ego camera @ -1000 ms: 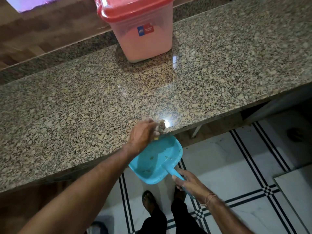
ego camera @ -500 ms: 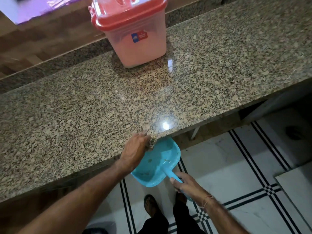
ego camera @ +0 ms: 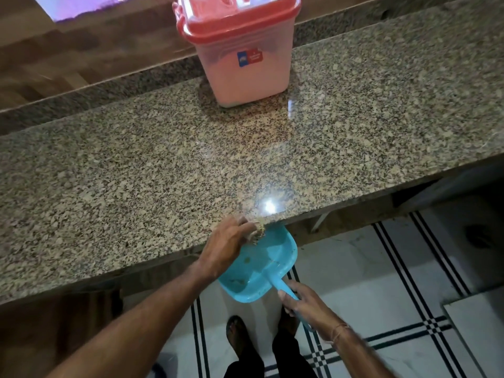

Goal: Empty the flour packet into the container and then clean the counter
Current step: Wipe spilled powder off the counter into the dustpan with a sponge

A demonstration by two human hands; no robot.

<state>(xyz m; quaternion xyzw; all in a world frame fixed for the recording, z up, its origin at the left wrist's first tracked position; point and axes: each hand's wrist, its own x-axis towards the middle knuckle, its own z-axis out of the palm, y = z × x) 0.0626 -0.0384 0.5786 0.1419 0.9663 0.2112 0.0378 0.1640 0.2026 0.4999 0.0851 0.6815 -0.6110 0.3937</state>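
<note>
On the speckled brown granite counter (ego camera: 163,173) a translucent pink plastic container (ego camera: 242,75) with a red lid (ego camera: 234,25) stands near the back edge. At the front edge, the left hand (ego camera: 226,244) grips a small frayed beige wad (ego camera: 257,233) against the stone. Just below, the right hand (ego camera: 305,304) holds a light-blue plastic dustpan (ego camera: 261,266) by its handle, with crumbs in the pan. Beneath is a white tiled floor with dark stripes (ego camera: 354,282).

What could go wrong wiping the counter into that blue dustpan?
1. The left hand holds a frayed cloth at the counter edge, with the dustpan lower down, so bits might miss it and land on the tiled floor.
2. The right hand grips the dustpan only by its handle; a tilt could spill the bits already inside.
</note>
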